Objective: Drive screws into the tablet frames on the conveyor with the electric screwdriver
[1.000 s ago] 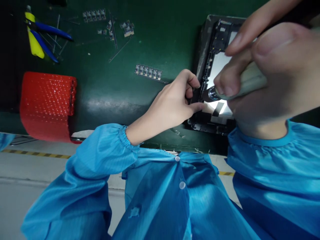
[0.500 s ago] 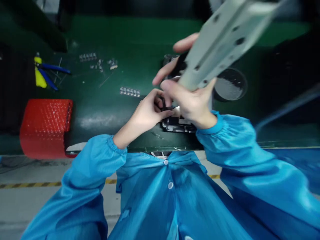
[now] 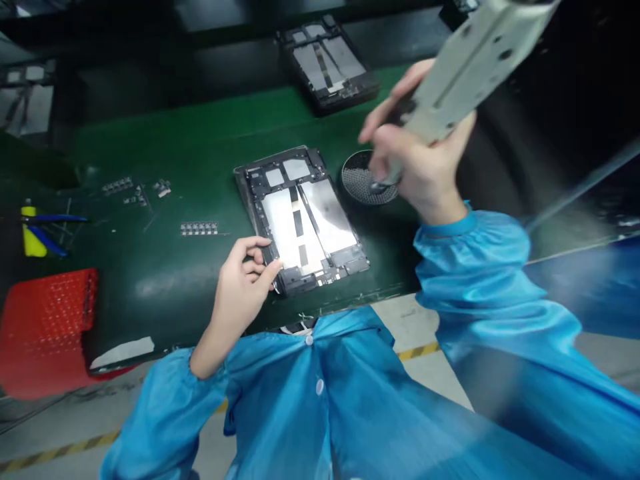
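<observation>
An opened tablet (image 3: 327, 217) with silver battery plates and a black frame lies tilted on the green bench. My left hand (image 3: 245, 273) pinches its lower left edge between thumb and fingers. My right hand (image 3: 420, 150) is wrapped round what looks like an electric screwdriver (image 3: 465, 73), pale grey with holes along its body. The tool's lower end is over a round dish (image 3: 360, 180) with a grainy grey inside, right of the tablet. Fingers and glare hide the exact tip.
Another opened tablet (image 3: 330, 67) lies at the back, and one more (image 3: 25, 100) far left. Small metal parts strips (image 3: 199, 229) lie left of the tablet. Yellow-and-blue pliers (image 3: 37, 233) and a red perforated bin (image 3: 47, 327) stand at the left edge.
The view has shifted, uncovering the tablet. My right hand has moved with the tool from over the tablet to the dish; my left hand has moved to the tablet's left edge.
</observation>
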`<state>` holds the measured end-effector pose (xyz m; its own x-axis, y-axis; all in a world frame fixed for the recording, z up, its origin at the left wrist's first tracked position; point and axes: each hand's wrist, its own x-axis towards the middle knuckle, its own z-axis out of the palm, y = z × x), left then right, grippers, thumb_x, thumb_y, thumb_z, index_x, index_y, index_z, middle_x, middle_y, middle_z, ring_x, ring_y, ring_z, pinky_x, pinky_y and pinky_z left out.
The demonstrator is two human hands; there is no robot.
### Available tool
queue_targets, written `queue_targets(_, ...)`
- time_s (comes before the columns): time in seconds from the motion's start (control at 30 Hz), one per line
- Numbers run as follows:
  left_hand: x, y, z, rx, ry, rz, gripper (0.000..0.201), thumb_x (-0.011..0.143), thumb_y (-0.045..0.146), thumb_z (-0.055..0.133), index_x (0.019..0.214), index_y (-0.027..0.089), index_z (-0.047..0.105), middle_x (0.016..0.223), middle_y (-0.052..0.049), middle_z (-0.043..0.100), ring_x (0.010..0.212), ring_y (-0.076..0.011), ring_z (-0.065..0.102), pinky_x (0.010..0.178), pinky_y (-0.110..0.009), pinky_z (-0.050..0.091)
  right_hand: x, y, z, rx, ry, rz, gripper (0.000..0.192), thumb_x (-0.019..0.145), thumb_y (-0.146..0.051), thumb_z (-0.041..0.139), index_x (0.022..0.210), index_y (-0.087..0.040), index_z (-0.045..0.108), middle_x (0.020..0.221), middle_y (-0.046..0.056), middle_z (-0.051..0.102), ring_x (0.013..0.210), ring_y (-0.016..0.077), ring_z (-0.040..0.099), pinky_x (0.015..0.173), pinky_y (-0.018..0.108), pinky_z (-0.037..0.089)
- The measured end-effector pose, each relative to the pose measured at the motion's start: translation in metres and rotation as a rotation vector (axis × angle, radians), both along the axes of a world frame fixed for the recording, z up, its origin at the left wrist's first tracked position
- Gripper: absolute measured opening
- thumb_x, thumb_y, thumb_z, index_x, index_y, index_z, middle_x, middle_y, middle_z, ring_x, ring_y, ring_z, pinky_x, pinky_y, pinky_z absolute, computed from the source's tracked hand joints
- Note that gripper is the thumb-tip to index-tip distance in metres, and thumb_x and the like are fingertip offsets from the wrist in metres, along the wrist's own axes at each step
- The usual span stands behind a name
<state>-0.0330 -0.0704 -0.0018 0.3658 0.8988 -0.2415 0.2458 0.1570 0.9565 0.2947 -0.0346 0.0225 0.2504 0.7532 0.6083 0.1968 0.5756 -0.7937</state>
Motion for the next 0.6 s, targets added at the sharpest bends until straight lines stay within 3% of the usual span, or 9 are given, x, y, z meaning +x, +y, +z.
queue_targets(0.07, 0.002, 0.003, 0.001, -0.002, 0.013, -0.001, 0.036, 0.089, 0.031, 0.09, 0.118, 0.02, 0.071, 0.095, 0.005, 0.051, 0.062, -0.0059, 0.067, 0.057, -0.018, 0.065, 0.031, 0.004, -0.01, 0.113, 0.08, -0.039, 0.059, 0.087, -0.05, 0.087, 0.114, -0.017, 0.047, 0.08, -0.007, 0.062, 0.041, 0.0009, 0.038, 0.035, 0.017, 0.024)
queue_targets(0.13, 0.003, 0.018, 0.004, -0.006, 0.043, -0.022, 0.036, 0.087, 0.032, 0.092, 0.114, 0.018, 0.073, 0.093, 0.005, 0.053, 0.06, -0.0064, 0.068, 0.055, -0.017, 0.064, 0.043, 0.007, -0.019, 0.185, 0.13, -0.064, 0.047, 0.092, -0.039, 0.082, 0.114, -0.016, 0.047, 0.074, -0.008, 0.056, 0.043, -0.0004, 0.037, 0.037, 0.015, 0.026)
queue_targets(0.33, 0.0, 0.077, 0.016, -0.093, 0.163, -0.184, 0.053, 0.076, 0.033, 0.103, 0.11, 0.02, 0.065, 0.085, 0.006, 0.065, 0.057, -0.0126, 0.075, 0.056, -0.019, 0.065, 0.035, 0.011, -0.031, 0.264, 0.145, -0.06, 0.043, 0.089, -0.036, 0.083, 0.112, -0.017, 0.052, 0.071, -0.006, 0.052, 0.043, 0.0016, 0.037, 0.036, 0.018, 0.024)
queue_targets(0.6, -0.001, 0.075, 0.02, -0.075, 0.133, -0.205, 0.055, 0.08, 0.031, 0.101, 0.116, 0.024, 0.06, 0.089, 0.006, 0.064, 0.058, -0.0112, 0.073, 0.057, -0.022, 0.067, 0.03, 0.011, -0.029, 0.265, 0.136, -0.128, 0.043, 0.09, -0.036, 0.08, 0.112, -0.015, 0.05, 0.072, -0.006, 0.051, 0.045, 0.0001, 0.036, 0.036, 0.018, 0.023)
